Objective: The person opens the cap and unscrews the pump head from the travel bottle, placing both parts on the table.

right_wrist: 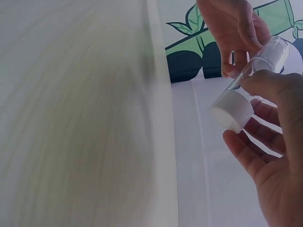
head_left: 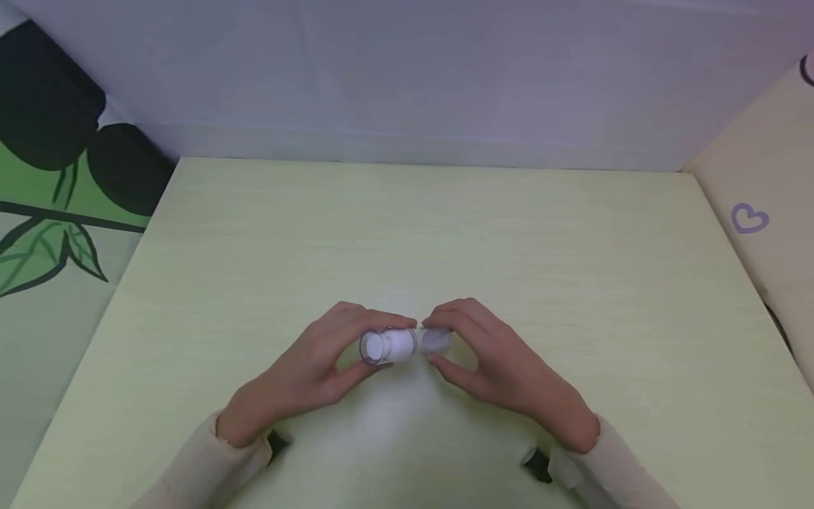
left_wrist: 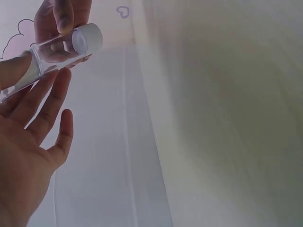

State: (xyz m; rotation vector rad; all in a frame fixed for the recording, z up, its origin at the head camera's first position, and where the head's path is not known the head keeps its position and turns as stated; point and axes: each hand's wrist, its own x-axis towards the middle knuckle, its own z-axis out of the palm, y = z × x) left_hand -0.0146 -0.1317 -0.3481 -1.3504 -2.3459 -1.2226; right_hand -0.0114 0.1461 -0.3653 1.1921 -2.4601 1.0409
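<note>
A small clear cylindrical bottle (head_left: 400, 345) lies sideways between the two hands above the table. Inside its clear cap (right_wrist: 276, 47) a white part shows, and a white base (right_wrist: 232, 109) closes the other end. My left hand (head_left: 318, 353) pinches the capped end between thumb and fingers. Around the clear body near the white base, the thumb and fingers of my right hand (head_left: 502, 360) hold the bottle. In the left wrist view, the white base (left_wrist: 90, 39) points up and right, with the left fingers (left_wrist: 52, 109) beneath the body. Whether cap and body are separated is unclear.
A pale wood-grain table (head_left: 407, 233) spreads beneath both hands. Behind it hangs a plain greyish-lilac cloth (head_left: 407, 78). Cloth with dark and green leaf shapes (head_left: 44, 247) lines the left side, and a cream panel with a purple heart (head_left: 750, 218) stands at the right.
</note>
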